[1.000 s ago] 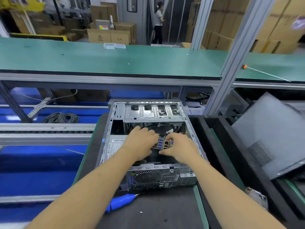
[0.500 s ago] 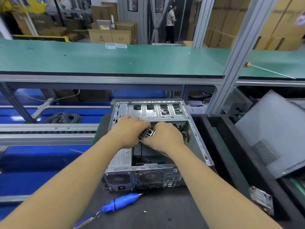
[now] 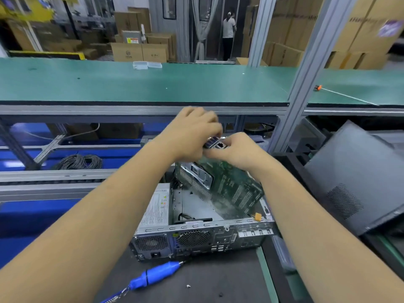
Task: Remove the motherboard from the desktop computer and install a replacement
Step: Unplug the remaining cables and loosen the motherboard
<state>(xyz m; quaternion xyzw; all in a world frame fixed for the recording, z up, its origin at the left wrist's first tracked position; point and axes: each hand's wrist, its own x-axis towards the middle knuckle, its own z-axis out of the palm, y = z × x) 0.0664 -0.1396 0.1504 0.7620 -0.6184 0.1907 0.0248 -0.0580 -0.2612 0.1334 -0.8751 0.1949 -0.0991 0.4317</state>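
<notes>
The green motherboard [image 3: 227, 184] hangs tilted above the open desktop case [image 3: 196, 235], its underside facing me and its port block uppermost. My left hand [image 3: 190, 134] grips the port end from the left. My right hand [image 3: 238, 149] grips the same top edge from the right. The case lies on its side on the dark mat, its rear panel with fan grilles toward me, and its inner tray shows bare metal below the board.
A blue electric screwdriver [image 3: 153, 275] lies on the mat in front of the case. The grey side panel [image 3: 358, 178] leans at the right. A green workbench [image 3: 142, 84] runs across behind, with a metal post [image 3: 306, 79] at right. A person stands far back.
Both hands have risen out of the case, lifting the motherboard by its port end and tipping it upright. The board now hangs clear above the chassis floor.
</notes>
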